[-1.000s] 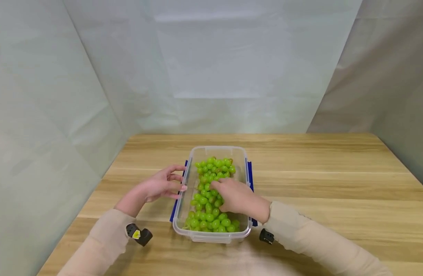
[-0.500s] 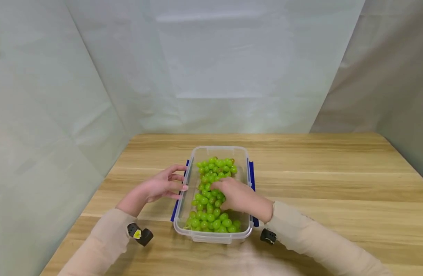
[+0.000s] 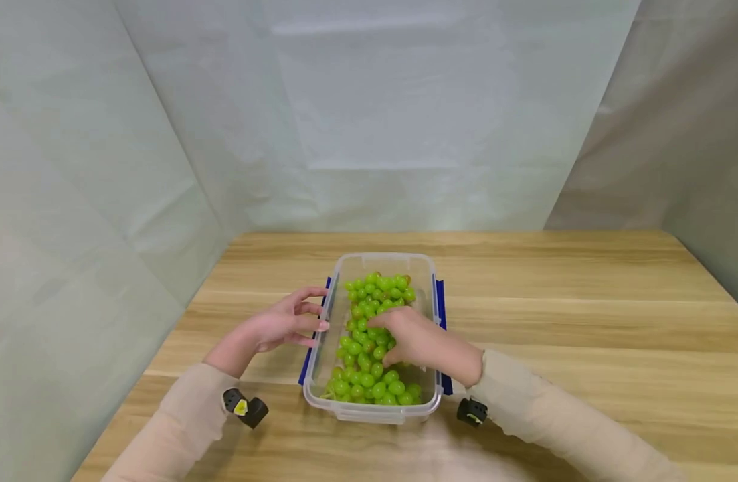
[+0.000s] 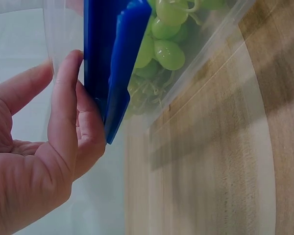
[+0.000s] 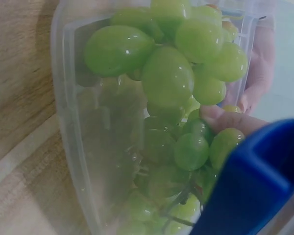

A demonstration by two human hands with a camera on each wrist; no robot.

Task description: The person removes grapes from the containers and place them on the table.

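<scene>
A clear plastic container (image 3: 429, 398) with blue side latches stands lidless on the wooden table. Green grapes (image 3: 365, 381), on stems, lie in it in a long heap. The left hand (image 3: 282, 324) is at the container's left side, fingers spread and loosely bent, tips right at the rim; in the left wrist view its fingers touch the blue latch (image 4: 120, 63). Reaching in over the right rim, the right hand (image 3: 417, 338) bends its thumb and index finger around grapes mid-heap. In the right wrist view its thumb (image 5: 230, 120) presses among the grapes; the other fingertips are hidden.
The wooden table (image 3: 573, 321) extends to both sides of the container and behind it. Pale sheeting (image 3: 399, 120) hangs at the back and sides. Black wrist cameras sit on both sleeves, the right one (image 3: 472, 411) close to the container's near right corner.
The right hand stays among the grapes, rising slightly, with its thumb showing a little more. The left hand keeps its place at the rim. The head view has shifted slightly.
</scene>
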